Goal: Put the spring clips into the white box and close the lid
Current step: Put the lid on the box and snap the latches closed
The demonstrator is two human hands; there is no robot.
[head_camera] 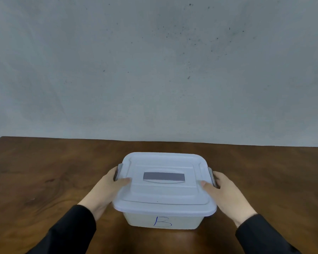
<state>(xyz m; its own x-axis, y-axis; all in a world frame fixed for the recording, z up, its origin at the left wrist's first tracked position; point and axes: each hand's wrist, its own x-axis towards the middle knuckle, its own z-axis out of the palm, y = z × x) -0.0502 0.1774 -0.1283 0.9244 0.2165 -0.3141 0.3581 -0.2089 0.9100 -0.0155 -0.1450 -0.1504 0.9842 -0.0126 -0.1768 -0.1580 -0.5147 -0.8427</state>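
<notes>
Both hands [106, 191] [229, 195] flanking lidded white box [163, 221].

Setting: a bare indoor workstation, of the staged or test kind rather than a lived-in home or fitted kitchen; the exact type of premises cannot be determined. Evidence as follows. A dark brown wooden bench [44, 180] with visible grain runs the full width of the view and is pushed against a plain grey wall [154, 70]. The wall is unpainted or roughly finished, marked with scattered dark specks. A plastic storage box [162, 221] on the bench carries a handwritten blue letter "B" [162, 221], indicating labelled, sorted containers.
</notes>
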